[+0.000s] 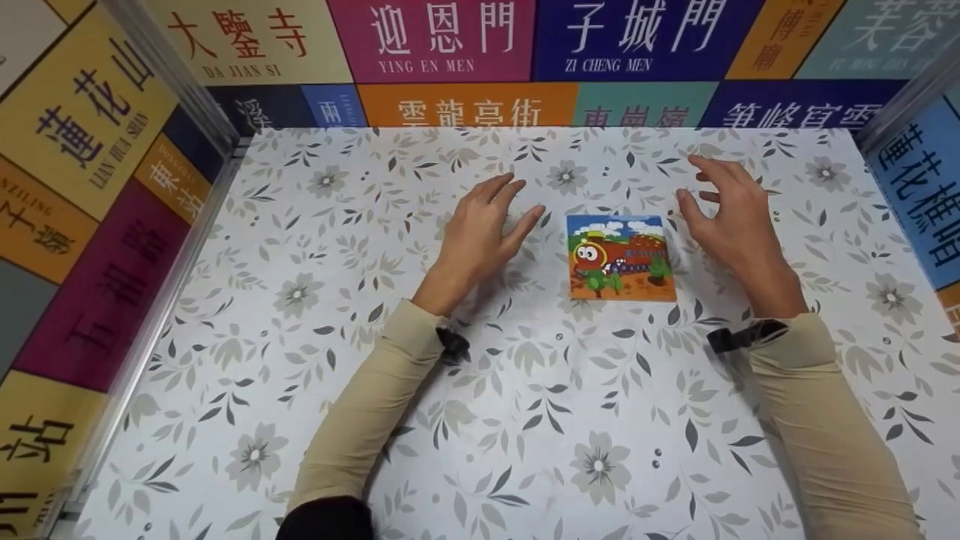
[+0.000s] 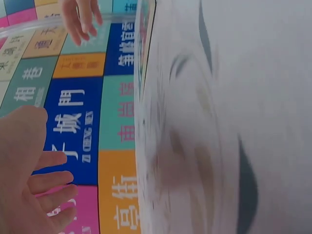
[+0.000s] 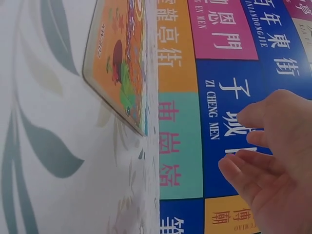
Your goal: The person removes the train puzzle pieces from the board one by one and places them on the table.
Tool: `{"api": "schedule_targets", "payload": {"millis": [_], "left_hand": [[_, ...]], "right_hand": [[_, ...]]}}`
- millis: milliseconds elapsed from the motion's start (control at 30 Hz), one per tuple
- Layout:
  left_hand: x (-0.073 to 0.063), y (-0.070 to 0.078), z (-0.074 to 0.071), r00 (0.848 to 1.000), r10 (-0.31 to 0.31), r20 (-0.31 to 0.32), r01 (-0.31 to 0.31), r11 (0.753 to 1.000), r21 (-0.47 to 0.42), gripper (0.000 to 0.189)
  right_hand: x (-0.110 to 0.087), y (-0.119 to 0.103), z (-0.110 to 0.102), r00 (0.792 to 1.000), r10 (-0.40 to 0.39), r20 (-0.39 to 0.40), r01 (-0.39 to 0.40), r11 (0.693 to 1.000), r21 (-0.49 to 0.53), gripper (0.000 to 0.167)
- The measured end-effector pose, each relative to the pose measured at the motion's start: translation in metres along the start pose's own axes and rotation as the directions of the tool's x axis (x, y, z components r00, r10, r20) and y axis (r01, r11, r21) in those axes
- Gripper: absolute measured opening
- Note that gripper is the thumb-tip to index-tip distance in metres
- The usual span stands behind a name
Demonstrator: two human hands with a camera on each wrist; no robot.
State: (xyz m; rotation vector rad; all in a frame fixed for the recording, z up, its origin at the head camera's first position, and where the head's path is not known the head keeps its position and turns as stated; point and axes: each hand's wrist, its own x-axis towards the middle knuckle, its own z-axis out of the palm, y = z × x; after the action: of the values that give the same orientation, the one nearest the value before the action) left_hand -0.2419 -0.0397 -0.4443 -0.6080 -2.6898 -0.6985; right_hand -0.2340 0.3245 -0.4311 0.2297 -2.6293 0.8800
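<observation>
A square picture board with a cartoon train [image 1: 621,259] lies flat on the flower-patterned table. To its left, my left hand [image 1: 484,236] hovers with fingers loosely extended, holding nothing. On the other side my right hand [image 1: 731,225] is raised, fingers slightly bent and apart from the thumb, also holding nothing. Neither hand touches the board. The right wrist view shows the board's edge [image 3: 117,63] close by, with the right hand [image 3: 268,165] well above the table. In the left wrist view the left hand [image 2: 34,175] is in front of the wall.
The white tabletop [image 1: 525,420] has a grey leaf and flower print. Colourful panels with Chinese lettering [image 1: 442,37] stand along the back edge, with more panels [image 1: 82,120] on the left and on the right. A dark strap [image 1: 731,339] circles the right wrist.
</observation>
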Motion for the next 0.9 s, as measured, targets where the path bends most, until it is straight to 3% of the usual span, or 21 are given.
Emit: {"api": "schedule_targets", "payload": {"millis": [200,367,600,767,900], "left_hand": [[0.005,0.016,0.01,0.999,0.01,0.045,-0.007,0.998,-0.06,0.065],[0.008,0.026,0.019,0.996,0.019,0.087,-0.009,0.994,-0.11,0.063],[0.016,0.04,0.036,0.983,0.067,0.17,-0.038,0.985,-0.169,0.056],[0.023,0.051,0.051,0.962,0.1,0.252,-0.039,0.97,-0.238,0.054],[0.03,0.058,0.063,0.945,0.123,0.304,-0.03,0.956,-0.293,0.053]], "right_hand": [[-0.001,0.002,0.004,0.996,0.057,0.062,-0.06,0.997,0.048,0.051],[-0.003,0.008,0.01,0.979,0.115,0.171,-0.127,0.99,0.055,0.051],[-0.004,0.018,0.016,0.92,0.217,0.326,-0.237,0.971,0.022,0.054],[-0.004,0.018,0.02,0.87,0.289,0.398,-0.318,0.948,0.005,0.055],[-0.004,0.017,0.021,0.854,0.309,0.42,-0.341,0.94,0.003,0.056]]}}
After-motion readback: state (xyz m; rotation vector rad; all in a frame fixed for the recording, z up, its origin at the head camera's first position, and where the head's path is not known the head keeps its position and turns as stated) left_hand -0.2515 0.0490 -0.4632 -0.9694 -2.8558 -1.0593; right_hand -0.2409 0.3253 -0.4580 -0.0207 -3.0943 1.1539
